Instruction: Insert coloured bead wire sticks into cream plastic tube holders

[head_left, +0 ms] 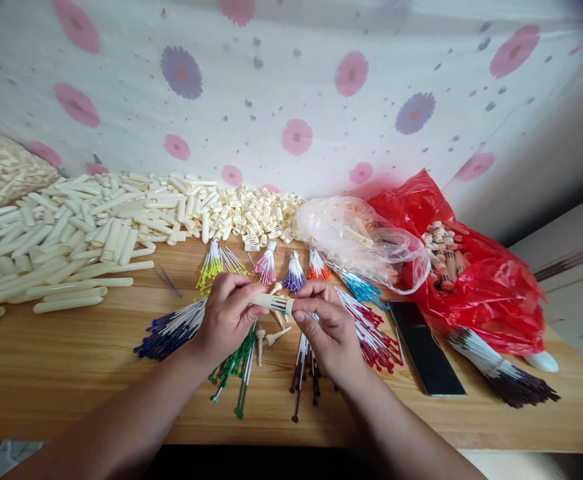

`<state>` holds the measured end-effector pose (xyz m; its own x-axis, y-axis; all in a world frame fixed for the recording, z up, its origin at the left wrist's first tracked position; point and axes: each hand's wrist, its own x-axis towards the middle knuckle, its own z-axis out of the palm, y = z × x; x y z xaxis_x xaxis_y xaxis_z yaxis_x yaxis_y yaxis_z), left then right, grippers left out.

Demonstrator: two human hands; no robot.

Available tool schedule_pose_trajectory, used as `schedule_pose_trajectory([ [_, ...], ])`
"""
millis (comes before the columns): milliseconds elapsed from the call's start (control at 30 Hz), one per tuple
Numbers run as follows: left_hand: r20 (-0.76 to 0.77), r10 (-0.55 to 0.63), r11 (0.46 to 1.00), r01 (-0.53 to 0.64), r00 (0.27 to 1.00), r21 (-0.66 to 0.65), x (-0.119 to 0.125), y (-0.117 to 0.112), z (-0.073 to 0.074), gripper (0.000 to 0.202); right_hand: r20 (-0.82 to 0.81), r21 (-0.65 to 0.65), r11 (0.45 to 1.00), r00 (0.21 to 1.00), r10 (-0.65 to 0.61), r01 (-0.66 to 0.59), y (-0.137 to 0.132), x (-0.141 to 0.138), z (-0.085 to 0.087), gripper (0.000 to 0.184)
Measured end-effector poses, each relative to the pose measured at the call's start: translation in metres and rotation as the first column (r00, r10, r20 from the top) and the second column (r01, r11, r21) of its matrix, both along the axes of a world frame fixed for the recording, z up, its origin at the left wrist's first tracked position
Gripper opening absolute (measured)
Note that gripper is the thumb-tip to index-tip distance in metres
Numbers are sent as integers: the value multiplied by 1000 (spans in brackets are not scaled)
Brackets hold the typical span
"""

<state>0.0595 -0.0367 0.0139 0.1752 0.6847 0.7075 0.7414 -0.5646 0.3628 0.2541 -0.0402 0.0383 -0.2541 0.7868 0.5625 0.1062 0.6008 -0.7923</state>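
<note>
A cream multicolour pen barrel (274, 302) lies level between my two hands, its slotted end towards the right. My left hand (225, 315) is closed around its left part. The fingertips of my right hand (330, 328) pinch the slotted end. Beneath and around the hands, pen refills are fanned out in colour groups: dark blue refills (168, 331), green refills (236, 365), dark brown refills (301, 380) and red refills (374, 337). Small cream pointed pieces (274, 335) rest on the wood below the barrel.
Cream tubes (86, 233) and slotted pieces (266, 213) are heaped along the back. Yellow refills (210, 270) and orange refills (318, 267) stand before them. At right are a clear plastic bag (336, 227), a red bag (501, 280), a black phone (426, 353) and a brown-ended bundle (504, 370).
</note>
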Motion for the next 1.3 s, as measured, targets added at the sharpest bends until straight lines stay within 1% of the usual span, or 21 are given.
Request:
schedule_pose_trajectory([
  [67, 28, -47, 998, 48, 999, -36, 0, 2, -1, 41, -1, 1, 1000, 1000, -15, 15, 4, 11, 3, 16],
  [167, 95, -128, 982, 140, 987, -127, 0, 6, -3, 43, 54, 77, 991, 992, -114, 110, 11, 40, 7, 15],
  [200, 122, -140, 975, 158, 983, -153, -1, 7, -4, 43, 127, 112, 988, 985, -121, 107, 12, 52, 7, 14],
  [233, 148, -146, 969, 171, 978, -176, -1, 9, -4, 43, 254, 117, 992, 964, -84, 55, 13, 63, 6, 12],
  [267, 172, -146, 964, 179, 974, -198, -1, 9, -5, 42, 399, 104, 995, 916, -34, -8, 12, 73, 3, 11],
  [333, 204, -149, 953, 196, 967, -230, -1, 10, -6, 41, 650, 42, 995, 759, 40, -88, 6, 90, -6, 12],
  [400, 216, -168, 944, 220, 962, -245, -1, 10, -6, 39, 784, 18, 998, 620, 19, -54, -4, 99, -18, 13],
  [433, 218, -182, 941, 234, 959, -246, 0, 10, -7, 39, 812, 23, 1000, 584, -13, -9, -8, 102, -23, 13],
  [467, 219, -195, 937, 247, 956, -247, 0, 9, -7, 38, 823, 29, 999, 567, -46, 40, -13, 103, -28, 11],
  [533, 220, -210, 932, 263, 953, -250, 0, 9, -7, 38, 820, 37, 991, 563, -104, 129, -20, 103, -36, 7],
  [600, 219, -212, 929, 266, 952, -257, 0, 10, -8, 39, 815, 45, 979, 560, -152, 200, -24, 101, -39, 3],
  [633, 218, -212, 929, 265, 953, -258, 0, 11, -8, 39, 821, 56, 972, 543, -174, 226, -26, 98, -39, 4],
  [733, 213, -216, 929, 267, 953, -256, 0, 12, -10, 38, 869, 115, 954, 437, -231, 276, -28, 90, -38, 11],
  [800, 212, -213, 930, 265, 954, -256, 0, 13, -11, 38, 894, 151, 941, 365, -261, 302, -29, 84, -38, 11],
  [900, 216, -202, 933, 255, 955, -254, 0, 13, -11, 38, 905, 165, 922, 318, -283, 352, -31, 78, -38, 8],
  [967, 223, -201, 932, 256, 954, -258, 0, 14, -11, 39, 899, 147, 909, 330, -288, 391, -31, 77, -38, 8],
  [1033, 245, -201, 924, 267, 948, -273, -1, 13, -11, 38, 873, 108, 896, 390, -293, 431, -32, 79, -39, 10],
  [1133, 329, -203, 897, 310, 922, -316, 0, 12, -12, 35, 774, 2, 879, 556, -304, 477, -31, 82, -41, 14],
  [1200, 419, -185, 873, 344, 889, -345, 2, 11, -14, 32, 657, -122, 868, 695, -292, 481, -30, 81, -41, 15],
  [1233, 465, -169, 861, 360, 869, -359, 3, 10, -14, 30, 578, -202, 865, 768, -274, 460, -29, 78, -40, 16],
  [1300, 543, -144, 832, 399, 827, -386, 7, 7, -15, 26, 390, -364, 858, 896, -213, 363, -28, 67, -38, 18],
])
